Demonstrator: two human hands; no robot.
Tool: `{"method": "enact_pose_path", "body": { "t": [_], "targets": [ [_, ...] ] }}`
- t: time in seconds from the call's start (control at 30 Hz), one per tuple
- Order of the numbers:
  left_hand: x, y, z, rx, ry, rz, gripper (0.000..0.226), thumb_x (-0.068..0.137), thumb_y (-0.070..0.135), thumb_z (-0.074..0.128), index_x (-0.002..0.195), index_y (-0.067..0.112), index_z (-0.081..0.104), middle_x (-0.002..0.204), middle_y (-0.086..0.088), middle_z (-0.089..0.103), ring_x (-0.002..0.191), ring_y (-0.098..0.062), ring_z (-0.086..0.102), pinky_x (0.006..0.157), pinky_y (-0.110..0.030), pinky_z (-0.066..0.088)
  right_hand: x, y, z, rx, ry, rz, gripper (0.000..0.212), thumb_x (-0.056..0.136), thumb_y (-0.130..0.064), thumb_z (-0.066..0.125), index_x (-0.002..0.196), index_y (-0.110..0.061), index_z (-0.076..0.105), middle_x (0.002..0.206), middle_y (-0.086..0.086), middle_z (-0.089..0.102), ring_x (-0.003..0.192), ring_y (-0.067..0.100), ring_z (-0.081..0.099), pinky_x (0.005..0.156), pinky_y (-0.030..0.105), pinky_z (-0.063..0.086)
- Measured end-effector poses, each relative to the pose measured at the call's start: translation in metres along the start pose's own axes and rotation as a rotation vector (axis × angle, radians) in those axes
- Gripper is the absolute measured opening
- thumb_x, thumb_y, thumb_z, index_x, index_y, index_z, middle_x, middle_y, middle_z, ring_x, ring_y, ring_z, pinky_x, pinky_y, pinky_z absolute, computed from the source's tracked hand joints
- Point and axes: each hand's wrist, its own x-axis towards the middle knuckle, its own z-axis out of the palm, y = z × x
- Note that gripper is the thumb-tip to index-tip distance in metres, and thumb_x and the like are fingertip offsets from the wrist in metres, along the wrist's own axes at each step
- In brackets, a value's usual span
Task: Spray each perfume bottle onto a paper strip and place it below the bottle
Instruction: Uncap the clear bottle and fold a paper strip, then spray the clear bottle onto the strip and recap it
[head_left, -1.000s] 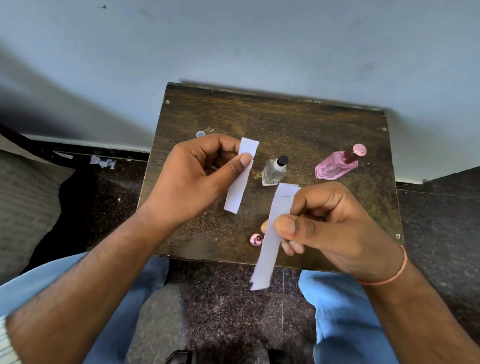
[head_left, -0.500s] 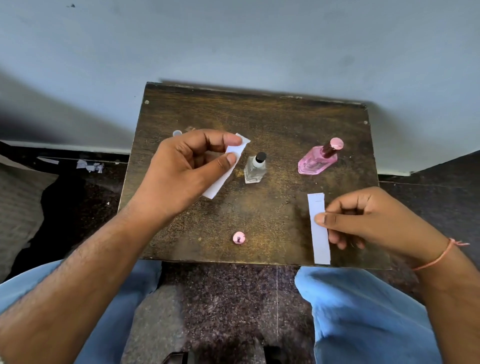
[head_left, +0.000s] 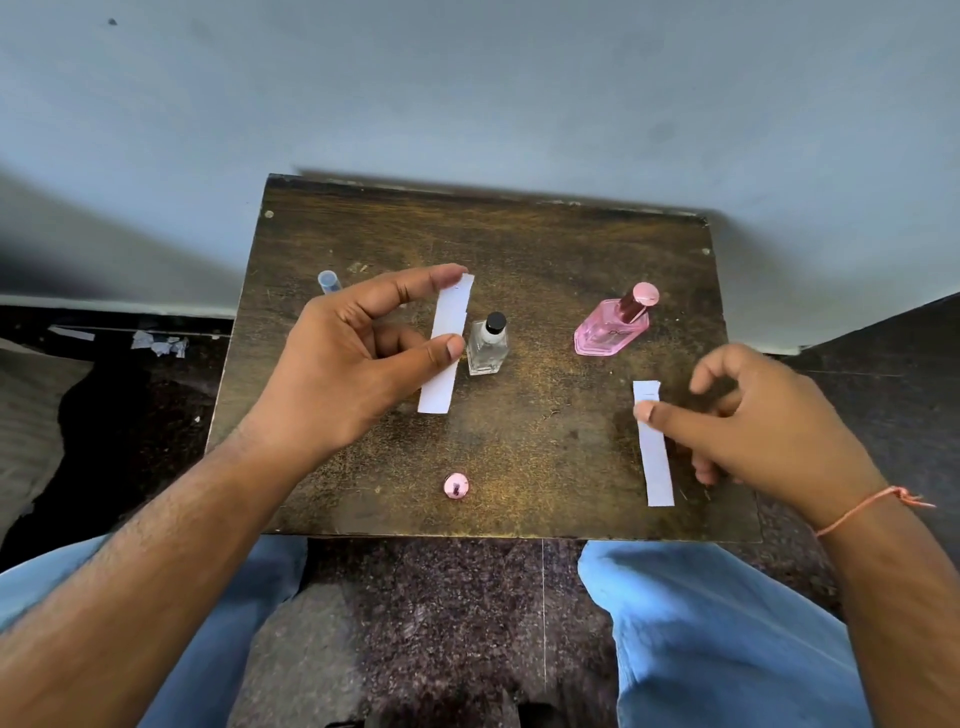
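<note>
Your clear glass bottle (head_left: 487, 347) with its black cap stands upright near the middle of the board, and the white paper strip (head_left: 447, 351) you hold sits just to its left, running lengthwise away from you. The pink bottle (head_left: 613, 330) stands to the right, its pink top leaning toward the far right. Below it a second white strip (head_left: 655, 457) lies flat, lengthwise, near the front edge.

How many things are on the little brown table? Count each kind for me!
Perfume bottles: 2, the clear glass bottle with a black top and the pink glass bottle.
White paper strips: 2, one pinched in the left hand, one lying flat by the right hand.
Loose caps: 2, a round pink cap and a clear bluish cap.
Total: 6.
</note>
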Motion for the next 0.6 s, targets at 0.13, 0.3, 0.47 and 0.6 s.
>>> {"method": "enact_pose_path", "body": {
  "t": [0.13, 0.3, 0.47, 0.6],
  "targets": [
    [-0.002, -0.003, 0.001, 0.027, -0.016, 0.004, 0.057, 0.089, 0.011, 0.083, 0.142, 0.028, 0.071, 0.084, -0.001, 0.079, 0.064, -0.029, 0.054, 0.065, -0.04, 0.047, -0.011, -0.01, 0.014, 0.146, 0.153, -0.392, 0.028, 0.087, -0.049, 0.081, 0.082, -0.027, 0.065, 0.059, 0.002, 0.068, 0.05, 0.021, 0.062, 0.055, 0.037, 0.055],
    [-0.004, -0.007, -0.001, 0.081, -0.014, 0.019, 0.057, 0.09, 0.004, 0.082, 0.142, 0.023, 0.07, 0.117, 0.014, 0.079, 0.057, -0.007, 0.059, 0.05, -0.016, 0.044, -0.016, -0.039, 0.058, 0.164, 0.27, -0.61, 0.025, 0.095, -0.041, 0.08, 0.112, -0.023, 0.082, 0.08, -0.013, 0.075, 0.059, 0.009, 0.066, 0.057, 0.022, 0.055],
    [-0.006, -0.006, -0.005, 0.074, -0.006, 0.001, 0.057, 0.09, 0.002, 0.082, 0.142, 0.023, 0.07, 0.109, 0.014, 0.078, 0.054, -0.003, 0.056, 0.047, -0.015, 0.042, -0.012, -0.057, 0.098, 0.187, 0.288, -0.629, 0.053, 0.097, -0.029, 0.082, 0.147, -0.02, 0.066, 0.117, -0.008, 0.077, 0.083, 0.003, 0.075, 0.061, 0.021, 0.06],
    [-0.008, -0.008, -0.008, 0.051, -0.016, -0.006, 0.06, 0.091, 0.005, 0.082, 0.145, 0.025, 0.068, 0.103, -0.001, 0.082, 0.059, -0.025, 0.056, 0.054, -0.034, 0.043, -0.001, -0.067, 0.105, 0.216, 0.231, -0.53, 0.062, 0.095, -0.032, 0.083, 0.152, -0.028, 0.06, 0.137, -0.019, 0.071, 0.089, 0.003, 0.076, 0.068, 0.029, 0.063]
  ]
}}
